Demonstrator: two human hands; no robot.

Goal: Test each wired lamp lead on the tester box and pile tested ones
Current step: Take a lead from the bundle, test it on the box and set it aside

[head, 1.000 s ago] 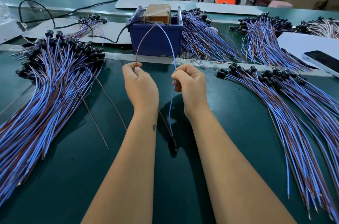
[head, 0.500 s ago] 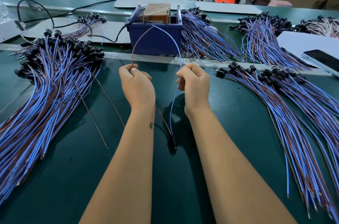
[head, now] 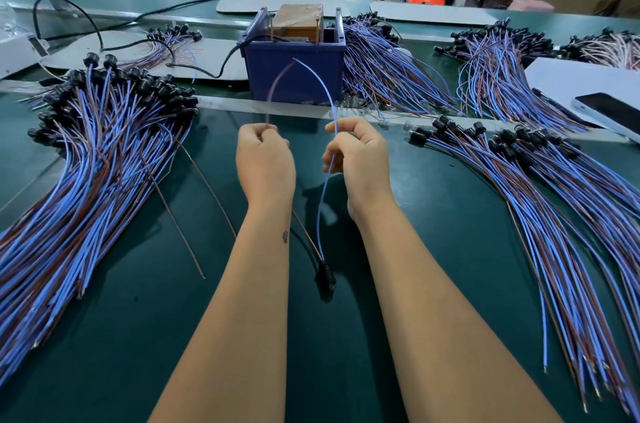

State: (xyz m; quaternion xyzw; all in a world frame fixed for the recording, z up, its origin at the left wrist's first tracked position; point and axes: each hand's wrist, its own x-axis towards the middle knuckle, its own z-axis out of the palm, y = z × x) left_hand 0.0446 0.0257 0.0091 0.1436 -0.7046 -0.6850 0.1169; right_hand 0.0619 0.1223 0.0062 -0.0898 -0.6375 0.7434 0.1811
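The lamp lead looks light and limp, its black socket down on the green surface, so each grip pinches near a tip: left hand the brown wire, right hand the blue wire, below the tester box

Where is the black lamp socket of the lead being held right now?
In the head view, the black lamp socket hangs low at centre between the forearms, below the left hand and right hand.
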